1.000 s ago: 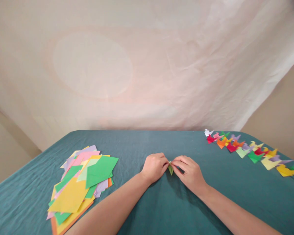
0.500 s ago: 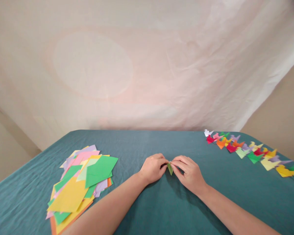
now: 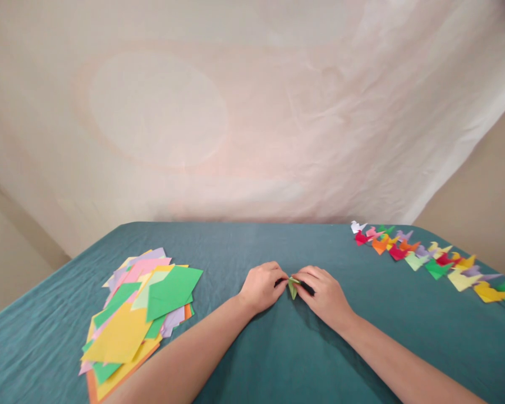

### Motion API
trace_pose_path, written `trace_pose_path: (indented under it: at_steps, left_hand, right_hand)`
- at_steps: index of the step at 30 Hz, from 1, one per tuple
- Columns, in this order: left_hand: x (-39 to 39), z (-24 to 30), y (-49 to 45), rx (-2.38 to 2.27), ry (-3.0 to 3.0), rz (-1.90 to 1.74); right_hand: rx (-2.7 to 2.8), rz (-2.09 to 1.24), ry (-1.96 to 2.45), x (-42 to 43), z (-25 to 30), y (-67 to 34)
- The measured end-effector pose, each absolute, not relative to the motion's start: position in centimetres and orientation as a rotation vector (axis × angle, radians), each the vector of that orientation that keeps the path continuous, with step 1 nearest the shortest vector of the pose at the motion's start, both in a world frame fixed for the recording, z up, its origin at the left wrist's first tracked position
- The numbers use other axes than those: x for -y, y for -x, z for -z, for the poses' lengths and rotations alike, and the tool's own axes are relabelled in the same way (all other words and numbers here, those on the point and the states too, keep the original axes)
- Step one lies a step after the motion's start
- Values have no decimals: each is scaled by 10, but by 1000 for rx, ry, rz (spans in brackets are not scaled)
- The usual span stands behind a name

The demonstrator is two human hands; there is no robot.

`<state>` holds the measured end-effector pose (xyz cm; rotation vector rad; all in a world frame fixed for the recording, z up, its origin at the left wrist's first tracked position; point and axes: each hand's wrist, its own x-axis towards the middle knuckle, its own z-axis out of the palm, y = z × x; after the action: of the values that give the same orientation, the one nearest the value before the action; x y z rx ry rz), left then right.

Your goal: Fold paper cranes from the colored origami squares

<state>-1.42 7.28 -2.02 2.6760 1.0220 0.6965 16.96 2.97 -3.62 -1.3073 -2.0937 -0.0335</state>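
Note:
Between my two hands is a small piece of folded green paper [image 3: 293, 288], its narrow point turned down toward me. My left hand [image 3: 264, 287] pinches its left side with thumb and forefinger. On the other side, my right hand [image 3: 322, 293] grips the paper's right edge the same way. Fingertips cover much of the upper part, so the exact folds there are hidden. Both hands are low over the dark green tablecloth [image 3: 252, 348].
A loose pile of coloured paper sheets [image 3: 122, 334] lies to the left, close to my left forearm. Several folded paper birds [image 3: 437, 268] stand in rows along the right side. Behind the table hangs a pale cloth [image 3: 252, 140].
The top of the folded green paper shows a little more between my fingertips, and its flaps look more spread. My hands stay in nearly the same place.

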Motion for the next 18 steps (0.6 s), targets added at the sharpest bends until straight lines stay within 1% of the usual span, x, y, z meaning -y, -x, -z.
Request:
trace_pose_path:
  at_steps: [5,13,18]
  left_hand:
    - [-73,21,12,-1027,-2753,-676]
    - [-70,15,11,-1017,-2977,-527]
    - [-70,14,10,-1016,-2985,-519]
  right_hand:
    - [2113,16,1317,-30,37,-170]
    - [2136,4,1316,-31,39,-172]
    - [2136,4,1314,-31,37,-171]
